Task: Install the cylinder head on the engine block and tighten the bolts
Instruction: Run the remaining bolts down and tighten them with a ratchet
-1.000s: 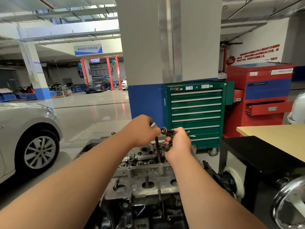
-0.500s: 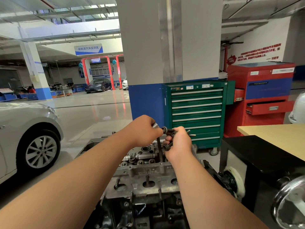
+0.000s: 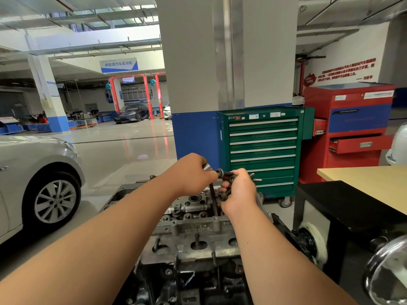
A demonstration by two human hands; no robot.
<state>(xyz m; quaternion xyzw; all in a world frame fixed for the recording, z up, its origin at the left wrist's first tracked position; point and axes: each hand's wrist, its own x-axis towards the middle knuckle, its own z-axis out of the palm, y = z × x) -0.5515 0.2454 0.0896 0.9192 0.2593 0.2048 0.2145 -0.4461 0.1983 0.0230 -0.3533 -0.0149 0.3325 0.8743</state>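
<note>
Currently, one engine block (image 3: 187, 285) occupies the bottom centre of the frame, and one cylinder head (image 3: 198, 230) sits on top of it; the seating step therefore appears complete. Above the far end of the cylinder head, the left hand (image 3: 190, 172) has its fingers curled round the upper end of one long bolt (image 3: 213, 201). The dark shank of the long bolt hangs nearly upright, with its tip at the top face of the cylinder head. Whether the tip has entered a bore cannot be told. Just right of it, the right hand (image 3: 239, 194) is closed round a bundle of spare bolts (image 3: 222, 196). Three bolt heads are countable there; others may be hidden in the palm.

Bolt insertion is judged to be in progress. No bolt can be seen seated in the cylinder head and no wrench is in view, so the remaining insertions and all tightening appear outstanding.

Farther back, right of centre, stand two tool cabinets: one green cabinet (image 3: 262, 155) and one red cabinet (image 3: 352, 119). One silver car (image 3: 33, 183) is at the left edge.
</note>
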